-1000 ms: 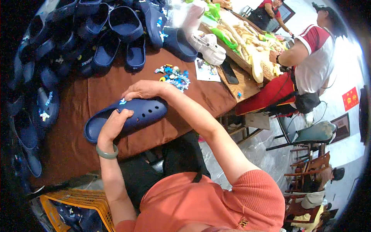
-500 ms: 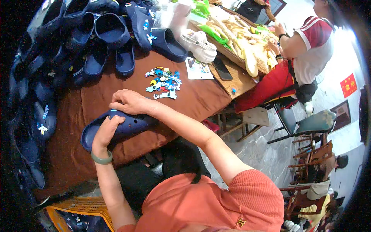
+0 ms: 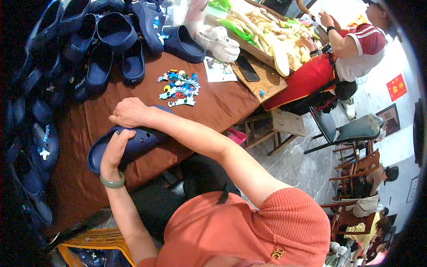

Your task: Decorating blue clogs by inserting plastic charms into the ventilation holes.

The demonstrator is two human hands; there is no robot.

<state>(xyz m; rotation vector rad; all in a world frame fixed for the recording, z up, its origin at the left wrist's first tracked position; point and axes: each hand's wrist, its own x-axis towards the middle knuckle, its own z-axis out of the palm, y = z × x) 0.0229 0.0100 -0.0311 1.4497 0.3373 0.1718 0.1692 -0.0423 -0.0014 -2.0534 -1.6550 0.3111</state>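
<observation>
A dark blue clog [image 3: 149, 137] with holes in its upper lies on the brown tablecloth in front of me. My left hand [image 3: 117, 149] reaches into its opening and grips the upper, the thumb on the rim and the other fingers hidden inside. Curled into a fist, my right hand [image 3: 130, 111] presses over the clog's far side; whatever its fingers pinch is hidden. Beyond the clog, a loose pile of small colourful shoe charms [image 3: 180, 88] lies on the cloth.
Many blue clogs [image 3: 116, 32] crowd the table's left and far side. A white clog [image 3: 218, 43], a printed card [image 3: 221, 71] and a phone [image 3: 247, 69] sit farther right. Another person [image 3: 356, 51] works at a heaped table. A yellow crate [image 3: 95, 239] stands below left.
My right hand has moved slightly left, its fingers curling tighter. A light blue bit seen between my hands is now hidden. My left hand keeps its grip, and the whole view has shifted slightly.
</observation>
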